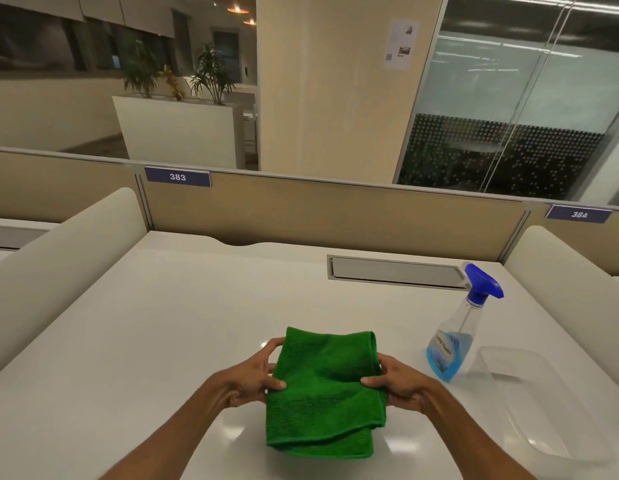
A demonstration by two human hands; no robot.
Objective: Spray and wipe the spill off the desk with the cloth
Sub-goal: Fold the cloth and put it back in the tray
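A folded green cloth [323, 393] is held just above the white desk [162, 323], near its front middle. My left hand [254, 375] grips the cloth's left edge, thumb on top. My right hand [400, 384] grips its right edge the same way. A clear spray bottle [455, 344] with a blue trigger head and blue liquid stands upright on the desk to the right of the cloth, apart from both hands. No spill shows on the desk surface.
A clear plastic tray [543, 410] lies at the desk's right front, beside the bottle. A grey cable hatch [394, 271] is set into the desk at the back right. Beige partitions and rounded white dividers close the desk in at the back and sides.
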